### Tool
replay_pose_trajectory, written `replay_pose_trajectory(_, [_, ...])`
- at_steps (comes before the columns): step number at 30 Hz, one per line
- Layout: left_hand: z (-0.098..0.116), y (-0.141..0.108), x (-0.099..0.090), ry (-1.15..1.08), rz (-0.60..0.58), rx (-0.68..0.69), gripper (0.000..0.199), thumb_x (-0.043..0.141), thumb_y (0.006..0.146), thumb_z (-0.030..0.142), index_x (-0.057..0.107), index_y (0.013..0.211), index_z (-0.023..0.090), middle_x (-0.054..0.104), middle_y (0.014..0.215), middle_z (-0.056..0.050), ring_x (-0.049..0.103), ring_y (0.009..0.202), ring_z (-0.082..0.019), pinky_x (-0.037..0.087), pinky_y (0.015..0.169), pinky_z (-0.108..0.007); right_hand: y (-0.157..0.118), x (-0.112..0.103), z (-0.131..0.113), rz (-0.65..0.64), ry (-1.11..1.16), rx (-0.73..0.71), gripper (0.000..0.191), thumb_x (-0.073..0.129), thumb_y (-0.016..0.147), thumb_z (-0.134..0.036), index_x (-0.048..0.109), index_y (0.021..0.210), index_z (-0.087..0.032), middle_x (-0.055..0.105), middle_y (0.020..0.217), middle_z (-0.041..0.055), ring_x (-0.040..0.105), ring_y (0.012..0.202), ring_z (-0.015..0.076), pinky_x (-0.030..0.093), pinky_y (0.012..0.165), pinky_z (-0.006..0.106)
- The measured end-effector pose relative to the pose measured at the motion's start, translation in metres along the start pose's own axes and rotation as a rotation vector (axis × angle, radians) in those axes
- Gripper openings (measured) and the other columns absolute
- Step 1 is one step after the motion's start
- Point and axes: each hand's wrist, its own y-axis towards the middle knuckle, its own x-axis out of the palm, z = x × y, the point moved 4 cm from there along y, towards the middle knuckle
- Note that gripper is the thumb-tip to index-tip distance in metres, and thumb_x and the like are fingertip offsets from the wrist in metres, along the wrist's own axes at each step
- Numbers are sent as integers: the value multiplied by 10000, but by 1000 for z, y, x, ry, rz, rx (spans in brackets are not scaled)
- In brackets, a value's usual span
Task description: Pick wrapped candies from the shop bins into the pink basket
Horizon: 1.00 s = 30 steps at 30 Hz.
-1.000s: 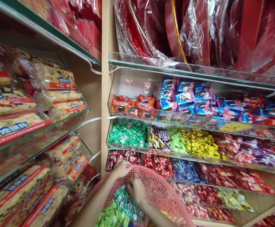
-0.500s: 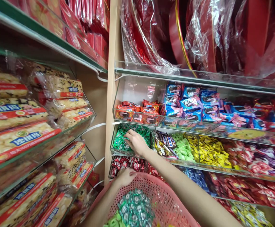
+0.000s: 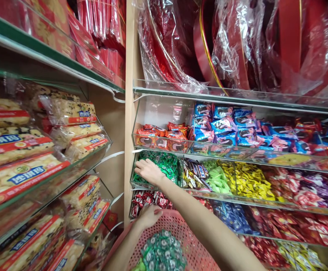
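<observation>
**Right hand [image 3: 149, 171] in the green sweets [image 3: 165, 163] above the pink basket [image 3: 168, 223]**

The pink basket, with its wall full of small holes, stands at the bottom of the view. The left hand [image 3: 149, 217] grips its rim, fingers curled over the edge. Green-wrapped pieces [image 3: 164, 250] are heaped inside it.

Above the pink basket, the right hand reaches into the left end compartment of a clear-fronted shelf. Its fingers are bent down among the green sweets; whether they pinch any, I cannot tell.

In the next compartment, above and right of the pink basket, lie dark-wrapped bars [image 3: 199, 169] whose white characters seem to read 士力架, though they are small. Light green sweets [image 3: 216, 178] and yellow sweets [image 3: 252, 182] follow farther right. Red packets [image 3: 177, 130] and blue packets [image 3: 223, 126] fill the shelf higher above the pink basket; their print is too small to read. Dark red sweets [image 3: 147, 199] sit just above its rim, on the shelf below the green ones.

Left of the pink basket, clear-wrapped snack blocks [image 3: 25, 178] are stacked, their red bands carrying 沙琪玛 in blue lettering with a white outline.
</observation>
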Motion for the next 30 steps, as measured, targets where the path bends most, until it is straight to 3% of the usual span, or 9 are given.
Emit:
replay_pose_trajectory(4, [0, -1, 0, -22, -12, -13, 303, 430, 841, 376, 646, 723, 199, 666, 713, -17, 567, 655, -152, 236, 539, -234, -7, -5, 8, 39, 44, 139, 149, 433, 928, -201, 569, 866, -191, 561, 935, 57, 461, 871, 195, 340, 734, 324])
replay_pose_trajectory(7, [0, -2, -1, -32, -9, -15, 318, 430, 847, 402, 653, 739, 202, 677, 732, -18, 579, 672, -156, 245, 543, -231, -22, -12, 17, 156, 205, 321, 158, 424, 927, -209, 575, 882, -198, 572, 945, 61, 472, 867, 188, 347, 732, 311])
replay_pose_trajectory(10, [1, -2, -2, -33, -10, -2, 327, 424, 854, 411, 661, 753, 210, 687, 750, -21, 597, 697, -163, 270, 562, -229, -49, -19, 21, 391, 586, 559, 136, 461, 893, -226, 585, 852, -189, 582, 914, 51, 496, 831, 165, 368, 730, 288])
replay_pose_trajectory(12, [2, -2, -2, -35, -17, 3, 331, 417, 858, 407, 668, 766, 212, 693, 771, -25, 606, 718, -168, 286, 576, -229, -73, -17, 18, 503, 932, 769, 122, 520, 846, -266, 581, 781, -182, 575, 780, 18, 495, 709, 140, 379, 668, 268])
replay_pose_trajectory(15, [2, -1, -2, -32, -18, 13, 348, 409, 861, 419, 673, 778, 208, 694, 778, -27, 608, 719, -169, 291, 577, -229, -106, -12, 2, 550, 1404, 1056, 201, 625, 753, -369, 572, 716, -178, 511, 595, -37, 429, 551, 108, 345, 550, 242])
replay_pose_trajectory(17, [1, -1, -1, -30, -9, 25, 355, 407, 863, 428, 672, 779, 206, 692, 768, -23, 607, 712, -163, 289, 573, -227, -125, -15, -10, 570, 1576, 1162, 259, 680, 691, -411, 583, 714, -172, 506, 571, -46, 420, 534, 98, 325, 525, 231])
replay_pose_trajectory(23, [-2, 1, 2, -64, -5, 53, 332, 417, 871, 427, 676, 842, 220, 699, 806, -15, 609, 736, -151, 309, 588, -212, -161, -20, -34, 575, 1661, 1283, 324, 727, 633, -459, 594, 714, -174, 519, 532, -51, 436, 497, 92, 321, 504, 223])
replay_pose_trajectory(30, [-2, 3, 2, -32, -20, 34, 362, 413, 870, 458, 672, 812, 211, 692, 779, -21, 603, 725, -157, 299, 584, -215, -179, -15, -45, 629, 1601, 1332, 342, 712, 643, -473, 568, 717, -172, 507, 535, -53, 428, 509, 90, 332, 514, 222])
